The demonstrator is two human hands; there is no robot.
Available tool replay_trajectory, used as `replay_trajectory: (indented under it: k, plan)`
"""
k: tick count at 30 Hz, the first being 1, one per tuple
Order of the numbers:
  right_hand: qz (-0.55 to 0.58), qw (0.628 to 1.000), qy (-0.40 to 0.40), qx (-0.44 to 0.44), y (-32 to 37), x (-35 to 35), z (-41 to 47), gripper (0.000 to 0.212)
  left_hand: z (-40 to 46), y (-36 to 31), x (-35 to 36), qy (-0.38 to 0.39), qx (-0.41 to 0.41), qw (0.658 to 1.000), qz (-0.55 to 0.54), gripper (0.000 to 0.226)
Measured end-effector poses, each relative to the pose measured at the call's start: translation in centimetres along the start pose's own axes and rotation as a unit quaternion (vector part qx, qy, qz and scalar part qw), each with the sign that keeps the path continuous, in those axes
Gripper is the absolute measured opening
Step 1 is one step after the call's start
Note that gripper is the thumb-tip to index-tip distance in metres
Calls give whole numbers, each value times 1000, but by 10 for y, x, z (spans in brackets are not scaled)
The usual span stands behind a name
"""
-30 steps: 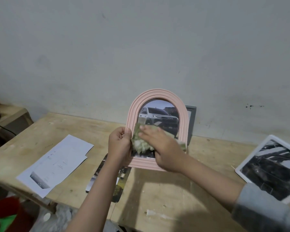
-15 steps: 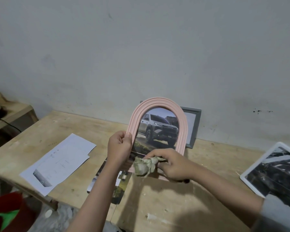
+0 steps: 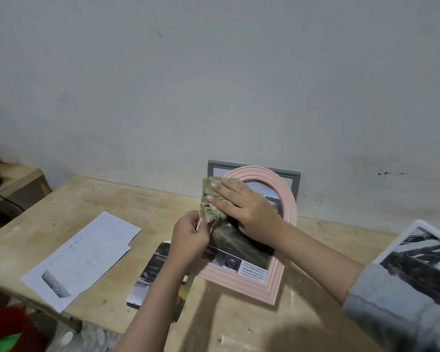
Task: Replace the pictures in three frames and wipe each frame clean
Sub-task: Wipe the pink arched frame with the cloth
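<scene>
A pink arched frame (image 3: 277, 280) with a car picture in it is held tilted above the wooden table (image 3: 239, 318). My left hand (image 3: 188, 240) grips the frame's left edge. My right hand (image 3: 247, 209) lies flat on the upper left of the glass and presses a crumpled greenish cloth (image 3: 210, 201) against the frame. A grey frame (image 3: 296, 177) leans on the wall behind the pink one, mostly hidden by it. A white frame (image 3: 417, 240) with a dark picture lies at the right edge.
White printed sheets (image 3: 87, 255) lie on the table's left part. Loose photo prints (image 3: 153, 275) lie under my left forearm. A red and green object (image 3: 5, 331) sits below the table's left corner. A low wooden shelf (image 3: 13, 179) stands at far left.
My right hand has moved the cloth from the frame's bottom edge up to its upper left. The frame now tilts further back, with its bottom edge nearer to me.
</scene>
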State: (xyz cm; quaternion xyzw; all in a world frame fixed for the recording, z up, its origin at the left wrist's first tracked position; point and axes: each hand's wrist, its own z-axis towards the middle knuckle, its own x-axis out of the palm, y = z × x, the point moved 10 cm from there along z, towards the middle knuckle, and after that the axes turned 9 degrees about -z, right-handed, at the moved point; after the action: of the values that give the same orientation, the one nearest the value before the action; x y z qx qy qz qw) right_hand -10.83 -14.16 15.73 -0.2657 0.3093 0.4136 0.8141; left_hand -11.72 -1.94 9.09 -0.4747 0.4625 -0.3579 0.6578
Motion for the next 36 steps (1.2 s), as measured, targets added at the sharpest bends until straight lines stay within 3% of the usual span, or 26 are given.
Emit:
replay_trajectory:
  k: [8,12,20,29,36]
  plan:
    - [-59,988,-35,140,-54,-18,10,70,-5,5,-11,-18,-27,998,-56,27]
    - [-36,979,-7,203,-74,-15,2,83,-4,3,-23,-51,-1,998,-48,30]
    - [27,931,41,361,-90,2,-39,81,-10,24,-32,-112,-28,986,-117,29]
    - [59,924,64,373,-44,27,-84,80,-21,8,-43,-212,-14,966,-148,30]
    - [158,903,168,362,-18,40,-116,69,-23,9,-71,-282,-9,950,-131,28]
